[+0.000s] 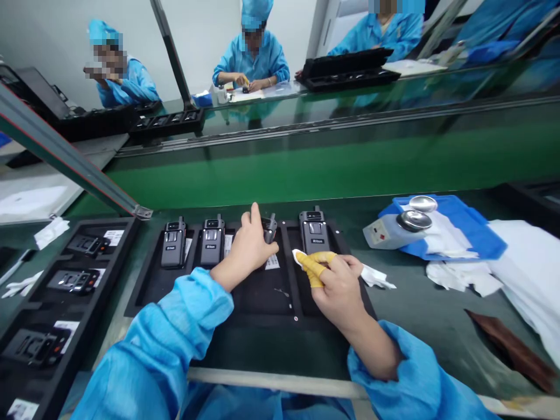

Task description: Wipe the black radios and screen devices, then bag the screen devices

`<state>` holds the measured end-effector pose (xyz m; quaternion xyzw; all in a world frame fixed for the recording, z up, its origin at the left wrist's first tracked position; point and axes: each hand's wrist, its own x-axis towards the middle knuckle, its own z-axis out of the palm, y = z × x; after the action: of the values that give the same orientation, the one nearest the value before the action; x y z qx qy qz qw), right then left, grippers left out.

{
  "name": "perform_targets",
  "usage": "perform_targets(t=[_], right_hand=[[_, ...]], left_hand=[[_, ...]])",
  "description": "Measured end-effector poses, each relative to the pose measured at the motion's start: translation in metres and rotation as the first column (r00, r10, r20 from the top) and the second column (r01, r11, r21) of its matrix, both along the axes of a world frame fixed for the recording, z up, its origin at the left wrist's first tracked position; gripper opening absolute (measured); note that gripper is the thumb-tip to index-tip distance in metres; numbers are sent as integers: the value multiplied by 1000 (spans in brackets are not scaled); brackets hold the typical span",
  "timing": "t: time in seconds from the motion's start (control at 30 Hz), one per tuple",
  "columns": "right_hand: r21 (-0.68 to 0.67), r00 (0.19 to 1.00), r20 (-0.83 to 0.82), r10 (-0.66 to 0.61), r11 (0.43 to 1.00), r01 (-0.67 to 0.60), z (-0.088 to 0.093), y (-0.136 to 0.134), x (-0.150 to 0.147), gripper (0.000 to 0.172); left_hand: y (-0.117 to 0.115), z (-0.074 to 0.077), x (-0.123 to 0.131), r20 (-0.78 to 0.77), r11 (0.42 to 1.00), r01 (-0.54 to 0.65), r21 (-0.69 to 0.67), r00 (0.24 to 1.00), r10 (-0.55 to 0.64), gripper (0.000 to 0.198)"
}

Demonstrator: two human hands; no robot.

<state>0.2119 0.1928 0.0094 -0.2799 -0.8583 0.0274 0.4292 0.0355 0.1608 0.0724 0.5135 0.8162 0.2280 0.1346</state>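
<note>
My left hand (250, 248) is closed around a black walkie-talkie (270, 227) in the third compartment of a black tray (249, 297); the hand hides much of it. Pinched in the yellow-covered fingertips of my right hand (335, 280) is a small white wipe (298, 258). That hand is over the fourth compartment, just below another walkie-talkie (314, 230) marked "Riton". Two more, a walkie-talkie (174, 242) at the left and a walkie-talkie (212, 240) beside it, lie face up in their own compartments. White labels show next to some of them.
Left stands a second black tray (94, 291) with several devices. At right are a blue bin (485, 233) of white wipes, a metal-topped bottle (394, 230), crumpled wipes (464, 277) and a brown cloth (510, 347). Co-workers in blue sit beyond the green partition (306, 163).
</note>
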Motion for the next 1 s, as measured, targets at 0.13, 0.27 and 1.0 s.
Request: perform_targets(t=[0.13,0.27,1.0], right_hand=[[-17,999,-47,-8,1000,7,9,0,1,36],[-59,999,-40,18,998,-20,33,-5,-1,39],[261,992,128,0,965,-33,65,-31,-38,30]], left_hand=[[-37,5,2,288,986,-6,167,957,-43,92],[-69,2,10,395,958,17,287,909,-134,70],[-81,-8,4,302,903,112,414,919,-253,53]])
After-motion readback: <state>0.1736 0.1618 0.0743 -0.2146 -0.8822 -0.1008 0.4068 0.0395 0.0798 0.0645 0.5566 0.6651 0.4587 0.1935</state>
